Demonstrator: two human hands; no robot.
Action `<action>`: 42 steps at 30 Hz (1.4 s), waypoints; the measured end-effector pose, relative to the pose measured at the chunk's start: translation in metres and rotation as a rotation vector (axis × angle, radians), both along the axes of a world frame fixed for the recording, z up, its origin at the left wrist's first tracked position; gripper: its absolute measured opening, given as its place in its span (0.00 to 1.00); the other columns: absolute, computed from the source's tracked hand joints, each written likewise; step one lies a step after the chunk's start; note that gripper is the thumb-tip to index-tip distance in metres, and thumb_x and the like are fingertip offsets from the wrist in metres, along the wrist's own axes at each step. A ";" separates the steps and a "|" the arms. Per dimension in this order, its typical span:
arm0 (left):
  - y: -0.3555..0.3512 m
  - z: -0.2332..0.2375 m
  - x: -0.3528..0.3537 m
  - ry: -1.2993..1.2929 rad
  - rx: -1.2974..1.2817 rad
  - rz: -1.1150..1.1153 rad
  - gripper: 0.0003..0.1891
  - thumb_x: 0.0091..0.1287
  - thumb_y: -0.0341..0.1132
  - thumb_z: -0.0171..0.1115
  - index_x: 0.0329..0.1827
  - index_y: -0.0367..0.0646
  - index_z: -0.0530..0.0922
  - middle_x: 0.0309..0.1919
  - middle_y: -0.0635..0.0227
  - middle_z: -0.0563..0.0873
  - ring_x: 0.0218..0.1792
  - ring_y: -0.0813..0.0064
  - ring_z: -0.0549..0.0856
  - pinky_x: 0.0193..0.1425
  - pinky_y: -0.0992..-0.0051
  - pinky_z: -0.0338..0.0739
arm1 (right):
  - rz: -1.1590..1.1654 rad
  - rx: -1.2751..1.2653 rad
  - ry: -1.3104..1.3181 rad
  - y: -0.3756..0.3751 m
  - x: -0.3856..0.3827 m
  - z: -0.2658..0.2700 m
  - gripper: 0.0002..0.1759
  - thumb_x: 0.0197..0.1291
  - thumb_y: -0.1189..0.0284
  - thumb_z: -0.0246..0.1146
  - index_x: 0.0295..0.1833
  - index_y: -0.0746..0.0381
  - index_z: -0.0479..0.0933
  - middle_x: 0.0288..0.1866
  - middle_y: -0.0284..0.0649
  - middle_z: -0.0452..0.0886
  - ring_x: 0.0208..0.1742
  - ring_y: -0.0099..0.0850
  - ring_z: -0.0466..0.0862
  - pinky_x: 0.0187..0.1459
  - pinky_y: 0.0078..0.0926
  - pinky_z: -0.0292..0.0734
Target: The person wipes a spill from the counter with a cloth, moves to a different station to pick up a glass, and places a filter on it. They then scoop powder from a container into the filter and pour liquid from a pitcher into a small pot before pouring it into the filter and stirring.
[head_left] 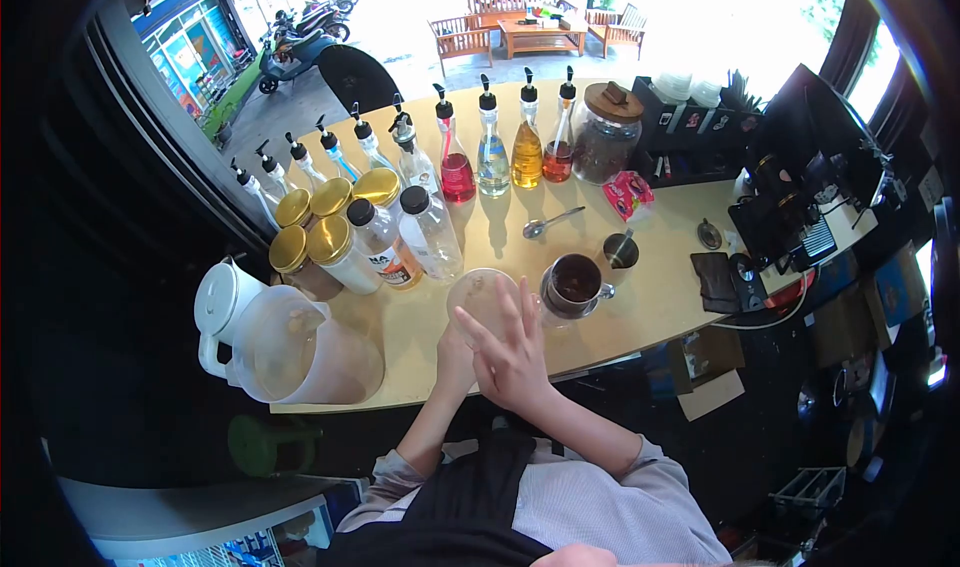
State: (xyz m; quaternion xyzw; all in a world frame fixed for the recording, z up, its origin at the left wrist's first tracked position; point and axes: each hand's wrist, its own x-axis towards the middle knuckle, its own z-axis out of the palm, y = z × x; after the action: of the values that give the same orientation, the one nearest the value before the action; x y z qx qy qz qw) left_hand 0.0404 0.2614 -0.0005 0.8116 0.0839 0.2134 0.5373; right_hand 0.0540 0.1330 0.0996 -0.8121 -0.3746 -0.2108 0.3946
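Note:
A round, pale, translucent cup (476,289) stands near the front of the counter, its circular top facing up. My right hand (512,355) lies across its near right side with the fingers stretched and spread. At the cup's left side, my left hand (456,355) appears to grip it; its fingers are mostly hidden behind the cup and my right hand. Just right of my right fingertips sits a glass mug (575,283) of dark liquid. Beyond it is a small metal cup (620,251), with a spoon (545,226) lying farther back.
Pump-top syrup bottles (490,157) line the back edge. Gold-lidded jars (335,242) and black-capped bottles (425,232) stand left, near a large translucent pitcher (350,357). A wooden-lidded jar (607,132), pink packet (628,197) and black coffee machine (775,202) are right.

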 end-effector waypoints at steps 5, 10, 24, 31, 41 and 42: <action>-0.001 0.008 0.005 -0.024 0.255 -0.037 0.27 0.56 0.38 0.72 0.60 0.42 0.77 0.52 0.55 0.85 0.51 0.57 0.86 0.50 0.64 0.81 | 0.002 -0.079 -0.037 -0.003 0.002 -0.008 0.29 0.53 0.72 0.62 0.64 0.47 0.79 0.78 0.46 0.61 0.77 0.68 0.50 0.73 0.65 0.46; 0.000 -0.002 0.024 0.075 0.150 0.006 0.27 0.51 0.40 0.77 0.54 0.41 0.79 0.47 0.56 0.87 0.45 0.59 0.88 0.47 0.66 0.82 | 0.095 -0.057 -0.016 -0.023 0.000 -0.006 0.26 0.51 0.74 0.63 0.59 0.50 0.81 0.77 0.46 0.64 0.77 0.65 0.55 0.73 0.66 0.49; -0.014 0.008 0.101 0.025 0.042 0.152 0.31 0.44 0.37 0.82 0.50 0.34 0.78 0.45 0.55 0.88 0.47 0.62 0.88 0.51 0.66 0.81 | -0.228 0.720 -0.056 -0.159 0.143 -0.020 0.09 0.60 0.82 0.55 0.42 0.63 0.78 0.47 0.43 0.80 0.46 0.33 0.79 0.45 0.26 0.75; -0.021 0.013 0.137 0.002 0.098 0.113 0.30 0.47 0.35 0.81 0.52 0.35 0.79 0.47 0.57 0.87 0.47 0.65 0.87 0.52 0.68 0.80 | -0.247 0.871 0.504 -0.176 0.231 -0.100 0.13 0.63 0.81 0.51 0.50 0.64 0.76 0.50 0.40 0.78 0.51 0.29 0.77 0.54 0.24 0.71; -0.031 0.026 0.178 -0.113 -0.155 0.133 0.32 0.50 0.31 0.79 0.59 0.35 0.74 0.50 0.63 0.85 0.51 0.72 0.84 0.57 0.71 0.77 | -0.016 0.758 0.960 -0.163 0.271 -0.122 0.13 0.69 0.71 0.52 0.53 0.63 0.77 0.51 0.35 0.79 0.49 0.21 0.75 0.54 0.20 0.69; -0.029 0.022 0.181 -0.120 -0.135 0.170 0.34 0.50 0.31 0.80 0.60 0.36 0.73 0.51 0.63 0.85 0.51 0.72 0.84 0.58 0.71 0.77 | -0.011 0.727 1.076 -0.162 0.270 -0.120 0.12 0.70 0.70 0.54 0.51 0.62 0.78 0.46 0.33 0.80 0.46 0.19 0.76 0.51 0.18 0.70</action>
State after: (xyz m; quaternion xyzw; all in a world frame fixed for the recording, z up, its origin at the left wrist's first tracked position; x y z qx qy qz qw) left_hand 0.2215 0.2327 0.0219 0.7494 0.1340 0.3003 0.5747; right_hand 0.3242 -0.0295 -0.0200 -0.6207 -0.0253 0.1105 0.7758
